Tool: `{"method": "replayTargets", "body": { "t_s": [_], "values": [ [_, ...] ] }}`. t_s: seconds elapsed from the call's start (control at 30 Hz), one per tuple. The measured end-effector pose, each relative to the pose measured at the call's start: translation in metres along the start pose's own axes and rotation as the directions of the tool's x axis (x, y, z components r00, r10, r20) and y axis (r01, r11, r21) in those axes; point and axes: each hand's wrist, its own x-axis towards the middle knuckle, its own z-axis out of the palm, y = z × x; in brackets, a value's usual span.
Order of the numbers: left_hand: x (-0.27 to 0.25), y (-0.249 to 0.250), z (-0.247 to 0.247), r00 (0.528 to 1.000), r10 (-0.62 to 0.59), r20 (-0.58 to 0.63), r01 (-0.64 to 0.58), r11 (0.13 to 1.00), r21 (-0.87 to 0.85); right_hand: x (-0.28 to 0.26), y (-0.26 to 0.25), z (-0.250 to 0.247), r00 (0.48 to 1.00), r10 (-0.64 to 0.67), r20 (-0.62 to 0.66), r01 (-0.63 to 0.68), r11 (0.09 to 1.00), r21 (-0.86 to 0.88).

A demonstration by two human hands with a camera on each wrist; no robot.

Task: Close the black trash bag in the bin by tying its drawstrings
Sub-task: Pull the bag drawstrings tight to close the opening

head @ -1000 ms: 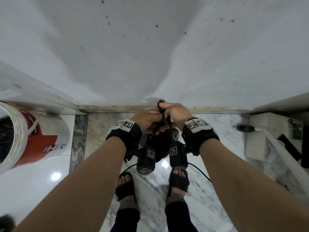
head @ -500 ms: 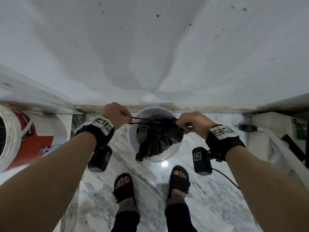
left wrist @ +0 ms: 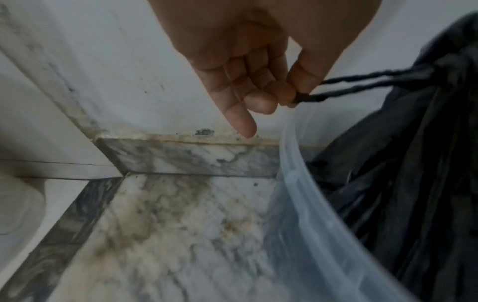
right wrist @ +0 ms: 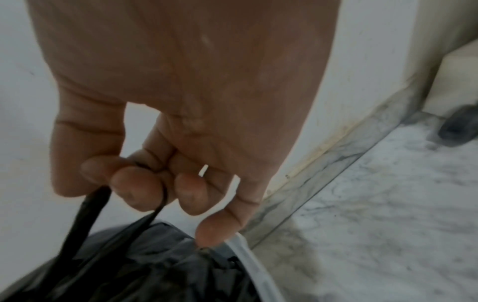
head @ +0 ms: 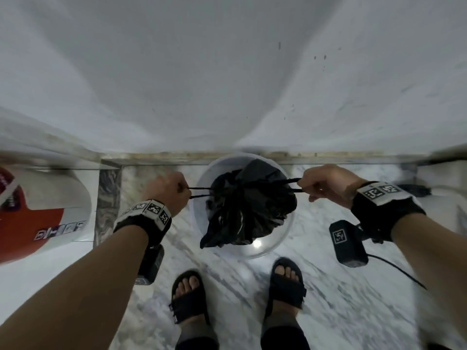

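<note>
A black trash bag point(head: 249, 210) sits gathered in a round translucent white bin point(head: 202, 223) on the marble floor by the wall. Its black drawstrings point(head: 199, 192) run taut out to both sides. My left hand point(head: 169, 192) pinches the left drawstring loop point(left wrist: 349, 87) between thumb and fingers, left of the bin point(left wrist: 310, 204). My right hand point(head: 323, 185) grips the right drawstring loop point(right wrist: 90, 214) with curled fingers, right of the bin, above the bag point(right wrist: 155, 265). The bag's mouth is cinched where the strings meet.
A large white and red bucket point(head: 38, 218) lies at the left. My two feet in black sandals point(head: 189, 299) stand just before the bin. A white wall point(head: 227, 84) rises behind it. A black cable point(head: 399, 271) trails from the right wrist; a white box point(head: 442, 173) sits far right.
A second ago both hands were together over the bag's knot. They have since pulled apart sideways, drawing the strings taut and cinching the bag's mouth tighter.
</note>
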Motion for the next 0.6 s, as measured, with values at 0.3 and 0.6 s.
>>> {"method": "replayTargets", "body": {
  "t_s": [0.3, 0.6],
  "values": [
    [-0.025, 0.041, -0.078, 0.990, 0.002, 0.138, 0.113, 0.562, -0.819, -0.043, -0.041, 0.016, 0.963, -0.246, -0.114, 0.267, 0.931, 0.249],
    [-0.034, 0.085, -0.079, 0.999, -0.035, -0.008, 0.009, 0.472, -0.881, -0.049, -0.065, 0.047, 0.973, -0.193, -0.123, 0.223, 0.922, 0.317]
  ]
}}
